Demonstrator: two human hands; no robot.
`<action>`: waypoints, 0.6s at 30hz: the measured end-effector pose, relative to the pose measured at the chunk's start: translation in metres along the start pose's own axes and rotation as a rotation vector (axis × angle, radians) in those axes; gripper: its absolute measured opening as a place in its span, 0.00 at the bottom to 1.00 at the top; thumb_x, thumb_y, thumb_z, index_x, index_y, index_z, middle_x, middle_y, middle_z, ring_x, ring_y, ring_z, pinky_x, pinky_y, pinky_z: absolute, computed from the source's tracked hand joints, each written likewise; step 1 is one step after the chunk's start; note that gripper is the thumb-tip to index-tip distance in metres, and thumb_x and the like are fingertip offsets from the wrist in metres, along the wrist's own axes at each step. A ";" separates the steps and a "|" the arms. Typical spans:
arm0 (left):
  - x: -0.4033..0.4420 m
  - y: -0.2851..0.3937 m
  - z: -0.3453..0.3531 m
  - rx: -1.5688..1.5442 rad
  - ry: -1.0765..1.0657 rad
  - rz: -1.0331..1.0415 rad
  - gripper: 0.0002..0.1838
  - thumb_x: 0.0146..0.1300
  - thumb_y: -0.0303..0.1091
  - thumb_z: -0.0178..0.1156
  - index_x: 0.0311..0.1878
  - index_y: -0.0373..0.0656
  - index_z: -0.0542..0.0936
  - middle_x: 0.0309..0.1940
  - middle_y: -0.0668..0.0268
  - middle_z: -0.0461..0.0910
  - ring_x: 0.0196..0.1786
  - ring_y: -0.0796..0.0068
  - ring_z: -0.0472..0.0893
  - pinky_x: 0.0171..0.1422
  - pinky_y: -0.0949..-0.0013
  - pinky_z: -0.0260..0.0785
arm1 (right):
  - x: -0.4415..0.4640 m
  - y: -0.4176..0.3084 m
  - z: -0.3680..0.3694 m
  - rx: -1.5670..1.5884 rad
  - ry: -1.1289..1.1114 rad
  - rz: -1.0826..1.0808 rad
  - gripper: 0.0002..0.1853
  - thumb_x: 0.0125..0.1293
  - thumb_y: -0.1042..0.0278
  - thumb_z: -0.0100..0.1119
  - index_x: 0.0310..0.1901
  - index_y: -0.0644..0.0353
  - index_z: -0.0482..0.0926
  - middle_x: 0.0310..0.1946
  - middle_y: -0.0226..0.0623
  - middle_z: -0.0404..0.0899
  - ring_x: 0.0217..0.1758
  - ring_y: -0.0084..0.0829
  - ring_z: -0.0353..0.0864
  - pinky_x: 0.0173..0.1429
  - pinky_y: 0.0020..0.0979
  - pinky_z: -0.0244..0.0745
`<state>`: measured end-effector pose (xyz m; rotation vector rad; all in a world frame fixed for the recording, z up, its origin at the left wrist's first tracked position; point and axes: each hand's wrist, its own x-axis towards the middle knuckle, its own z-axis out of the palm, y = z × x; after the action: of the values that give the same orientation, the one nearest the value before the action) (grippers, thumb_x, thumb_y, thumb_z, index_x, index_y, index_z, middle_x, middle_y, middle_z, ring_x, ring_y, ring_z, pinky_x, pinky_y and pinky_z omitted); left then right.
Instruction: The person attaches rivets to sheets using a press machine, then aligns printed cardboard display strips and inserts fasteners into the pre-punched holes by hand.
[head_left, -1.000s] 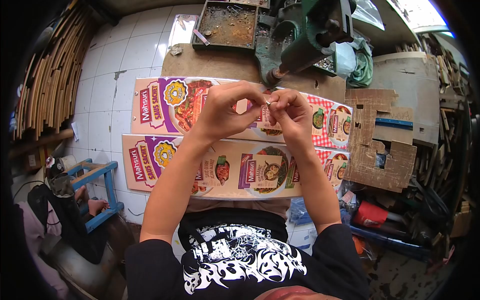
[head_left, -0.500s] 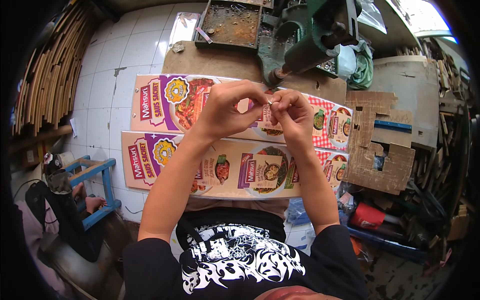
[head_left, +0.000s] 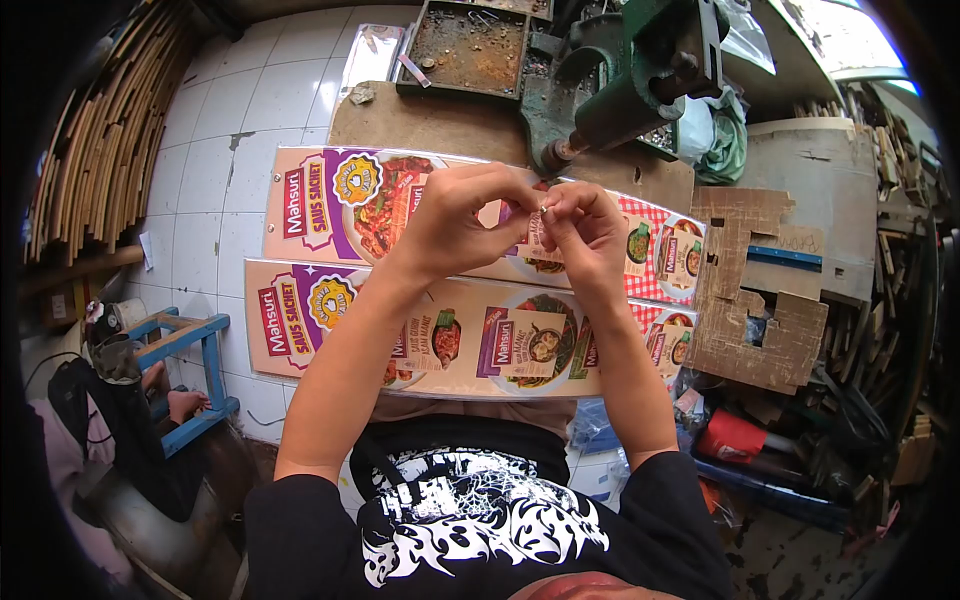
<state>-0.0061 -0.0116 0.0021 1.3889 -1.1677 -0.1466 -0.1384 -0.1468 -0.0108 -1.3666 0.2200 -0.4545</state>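
Note:
Both my hands meet above the upper printed sign panel [head_left: 335,205], fingertips together around a tiny shiny metal piece [head_left: 544,211]. My left hand [head_left: 465,220] is closed in a pinch, thumb and forefinger forming a ring. Beside it my right hand [head_left: 585,230] pinches the same small piece, its fingers curled. What kind of piece it is cannot be made out. A second, similar printed panel [head_left: 420,370] lies nearer my body, under my forearms. Just beyond my fingertips stands a green press machine [head_left: 620,105], its round metal tip close to the upper panel.
A dirty metal tray [head_left: 470,50] with small bits sits at the back. Right of the panels lies a cut brown board [head_left: 765,290]. Wooden strips [head_left: 110,130] stack at the far left, above a blue stool frame [head_left: 190,350]. A person's feet [head_left: 183,407] show near the stool.
My hands stay together with only slight finger movement around the small metal piece. The view has shifted a little; the panels and press stay put.

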 end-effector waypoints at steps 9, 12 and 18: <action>-0.001 -0.001 0.001 0.013 0.022 0.009 0.10 0.48 0.15 0.68 0.34 0.38 0.83 0.33 0.61 0.86 0.37 0.69 0.87 0.42 0.70 0.79 | -0.001 -0.005 0.005 -0.077 0.056 0.056 0.06 0.70 0.79 0.59 0.47 0.61 0.76 0.37 0.26 0.79 0.33 0.12 0.74 0.36 0.17 0.70; -0.001 0.000 0.001 0.011 0.032 0.016 0.10 0.48 0.15 0.68 0.34 0.38 0.82 0.33 0.61 0.86 0.37 0.69 0.87 0.42 0.71 0.79 | -0.001 -0.005 0.005 -0.093 0.060 0.059 0.07 0.70 0.78 0.59 0.48 0.61 0.76 0.36 0.25 0.79 0.32 0.12 0.74 0.35 0.17 0.69; 0.002 0.003 0.000 0.005 0.024 0.028 0.12 0.48 0.18 0.72 0.36 0.39 0.82 0.32 0.61 0.86 0.36 0.69 0.87 0.41 0.70 0.78 | 0.000 -0.005 0.004 -0.079 0.057 0.067 0.07 0.70 0.78 0.60 0.47 0.62 0.77 0.35 0.25 0.80 0.33 0.11 0.75 0.36 0.16 0.69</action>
<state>-0.0073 -0.0124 0.0057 1.3747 -1.1678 -0.1074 -0.1379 -0.1442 -0.0051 -1.4198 0.3322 -0.4326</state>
